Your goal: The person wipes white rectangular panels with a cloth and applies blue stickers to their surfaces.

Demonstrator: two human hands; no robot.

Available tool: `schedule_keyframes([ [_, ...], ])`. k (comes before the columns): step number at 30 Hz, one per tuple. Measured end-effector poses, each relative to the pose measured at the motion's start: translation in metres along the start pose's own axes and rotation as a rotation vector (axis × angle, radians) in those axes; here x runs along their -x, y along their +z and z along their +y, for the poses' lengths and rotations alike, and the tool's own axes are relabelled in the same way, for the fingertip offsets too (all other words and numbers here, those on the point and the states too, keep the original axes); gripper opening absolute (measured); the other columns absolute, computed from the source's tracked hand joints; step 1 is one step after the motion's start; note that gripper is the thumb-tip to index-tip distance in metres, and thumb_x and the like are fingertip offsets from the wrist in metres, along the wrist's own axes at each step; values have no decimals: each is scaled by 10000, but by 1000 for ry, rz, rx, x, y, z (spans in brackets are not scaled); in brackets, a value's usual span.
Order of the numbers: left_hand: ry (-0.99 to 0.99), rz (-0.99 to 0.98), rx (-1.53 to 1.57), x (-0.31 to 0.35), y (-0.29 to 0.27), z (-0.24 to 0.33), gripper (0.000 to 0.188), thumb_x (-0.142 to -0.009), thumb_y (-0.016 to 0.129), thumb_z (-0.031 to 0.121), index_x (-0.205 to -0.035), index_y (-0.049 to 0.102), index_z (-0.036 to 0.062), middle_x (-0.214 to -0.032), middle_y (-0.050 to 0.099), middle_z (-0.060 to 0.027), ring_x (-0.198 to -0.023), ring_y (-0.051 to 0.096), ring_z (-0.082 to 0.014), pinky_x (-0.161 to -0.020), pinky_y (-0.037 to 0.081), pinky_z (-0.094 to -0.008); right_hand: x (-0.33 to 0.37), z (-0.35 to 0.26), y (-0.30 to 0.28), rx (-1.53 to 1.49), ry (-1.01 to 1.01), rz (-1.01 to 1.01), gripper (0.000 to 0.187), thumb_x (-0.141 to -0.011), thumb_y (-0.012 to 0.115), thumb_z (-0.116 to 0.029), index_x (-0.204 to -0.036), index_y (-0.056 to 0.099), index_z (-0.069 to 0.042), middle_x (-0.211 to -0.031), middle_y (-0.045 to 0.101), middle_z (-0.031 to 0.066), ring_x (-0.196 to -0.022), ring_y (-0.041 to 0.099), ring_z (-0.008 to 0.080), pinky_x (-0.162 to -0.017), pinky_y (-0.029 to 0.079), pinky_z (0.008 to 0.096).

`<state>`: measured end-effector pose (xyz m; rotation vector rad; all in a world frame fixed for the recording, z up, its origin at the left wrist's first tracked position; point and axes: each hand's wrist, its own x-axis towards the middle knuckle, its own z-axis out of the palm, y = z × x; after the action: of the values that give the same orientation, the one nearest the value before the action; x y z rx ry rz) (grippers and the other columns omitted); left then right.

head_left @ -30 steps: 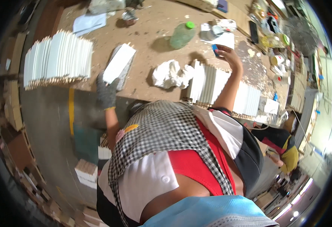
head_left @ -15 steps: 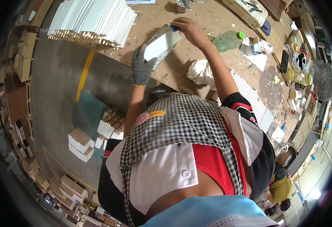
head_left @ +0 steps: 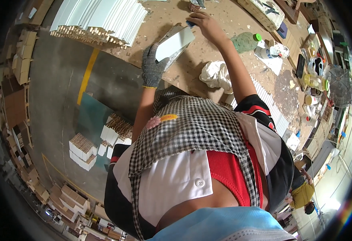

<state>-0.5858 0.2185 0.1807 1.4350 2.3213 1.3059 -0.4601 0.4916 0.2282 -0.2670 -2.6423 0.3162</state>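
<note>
My left hand [head_left: 153, 64], in a grey knit glove with a yellow cuff edge, grips the near end of a white rectangular board [head_left: 175, 44]. The board lies at a slant over a greyish piece on the workbench [head_left: 184, 74]. Just beyond its far end is my bare right hand [head_left: 206, 25], with its fingers closed on a small blue flat piece [head_left: 190, 23]; its exact kind is too small to make out. A small dark-stained cup [head_left: 194, 5] stands close beyond that hand.
Stacked white strips [head_left: 99, 20] fill the bench's far left. Right of my right hand lie a green-capped bottle [head_left: 245, 42], a crumpled white cloth [head_left: 217, 75] and paint-smeared tubs [head_left: 279, 49]. White board stacks [head_left: 83, 150] stand on the floor left. Another person [head_left: 303, 195] is at lower right.
My right hand and the blue piece have moved away from the board's far end, toward the cup. The left hand still grips the board. The whole view has shifted slightly.
</note>
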Motion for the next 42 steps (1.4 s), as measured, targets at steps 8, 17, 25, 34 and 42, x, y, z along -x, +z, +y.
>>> schedule_keyframes([
  [8,12,12,-39,1,-1,-1,677,-823,786,315,-1370,504,33,-1314,543,-211,-1204,516,-374,-1037,429,-460,2,2,2,35,16,-3,436,-851,487,64,-1209,680,-92,-1271,635,95,-1220,565,306,-1042,481,398],
  [17,15,15,-38,-1,-1,-2,683,-813,801,310,-1358,511,19,-1308,553,-219,-1211,515,-378,-1035,430,-470,3,0,5,67,13,-14,477,-821,519,82,-1236,651,-114,-1279,609,84,-1266,512,296,-1055,466,391],
  [25,2,12,-66,-1,-1,4,673,-821,790,300,-1367,505,27,-1313,542,-225,-1204,518,-385,-1031,434,-467,17,12,2,43,143,87,409,-825,590,41,-1183,695,-127,-1199,657,124,-1155,577,338,-967,503,422],
  [34,65,51,-62,-1,4,-2,643,-849,775,300,-1359,501,19,-1310,544,-222,-1197,521,-380,-1029,433,-463,47,-41,6,-261,461,125,394,-824,724,-70,-1216,689,-91,-1101,654,181,-973,634,377,-841,519,419],
  [42,15,26,-33,2,3,-1,669,-855,768,346,-1366,487,19,-1334,525,-216,-1222,500,-380,-1044,417,-466,50,-44,7,-148,456,82,394,-838,697,-48,-1230,679,-79,-1091,645,188,-990,612,393,-857,509,434],
])
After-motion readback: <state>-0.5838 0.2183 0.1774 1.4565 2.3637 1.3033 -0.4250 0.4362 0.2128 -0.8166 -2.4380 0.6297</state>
